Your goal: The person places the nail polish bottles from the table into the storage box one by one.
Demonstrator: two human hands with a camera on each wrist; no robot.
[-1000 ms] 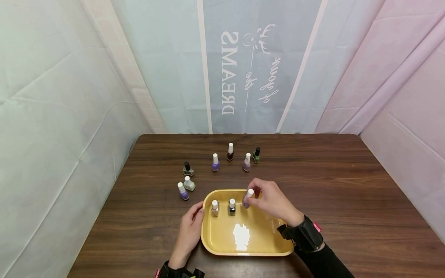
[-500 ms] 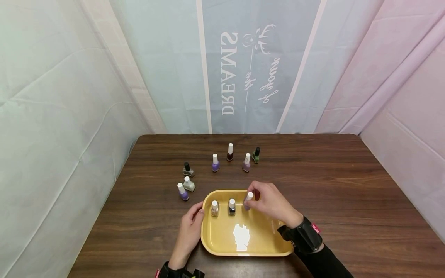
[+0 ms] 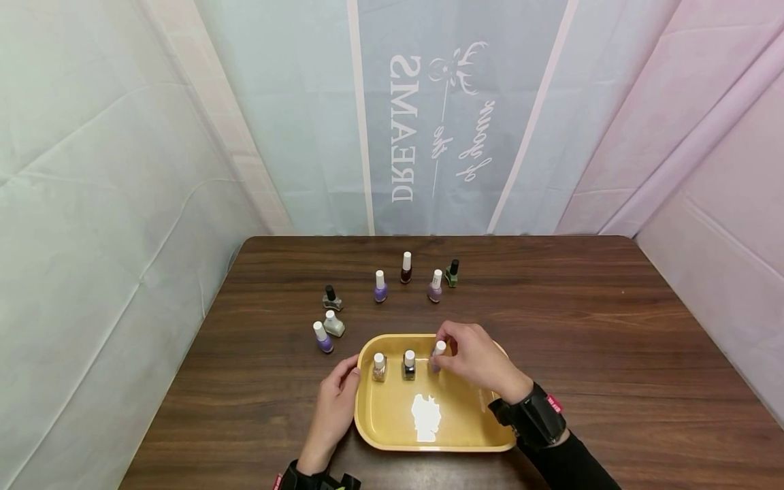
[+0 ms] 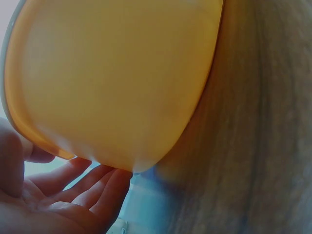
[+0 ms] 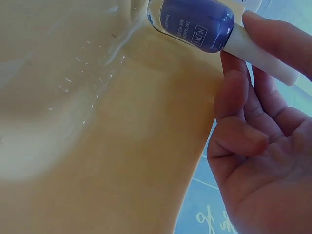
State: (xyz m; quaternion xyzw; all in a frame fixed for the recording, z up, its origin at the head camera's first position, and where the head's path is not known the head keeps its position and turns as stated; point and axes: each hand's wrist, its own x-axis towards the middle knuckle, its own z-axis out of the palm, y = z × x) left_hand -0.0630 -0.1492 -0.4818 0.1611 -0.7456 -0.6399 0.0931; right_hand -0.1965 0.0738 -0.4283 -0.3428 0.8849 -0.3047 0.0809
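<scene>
A yellow tray (image 3: 422, 439) lies on the dark wooden table. My left hand (image 3: 333, 408) rests at the tray's left end; in the left wrist view its fairly straight fingers (image 4: 105, 192) touch the outer wall below the rim. Over the tray's far right part, my right hand (image 3: 480, 361) pinches a nail polish bottle by its white cap (image 3: 439, 348). The right wrist view shows this bottle's purple body (image 5: 197, 24) close over the tray floor. To its left stand a dark nail polish bottle (image 3: 409, 372) and a pinkish-beige one (image 3: 380, 372), both white-capped, inside the tray.
Beyond the tray stand purple (image 3: 380, 292), dark red (image 3: 406, 274), mauve (image 3: 435, 292) and green (image 3: 452, 278) nail polish bottles. Left of them are grey (image 3: 333, 302), whitish (image 3: 334, 325) and another purple (image 3: 324, 342) bottle. A printed curtain (image 3: 324, 122) hangs behind the table.
My right hand has lowered the purple nail polish bottle slightly, toward the tray's near side, and the cap stands more upright. The left hand and tray have kept their place.
</scene>
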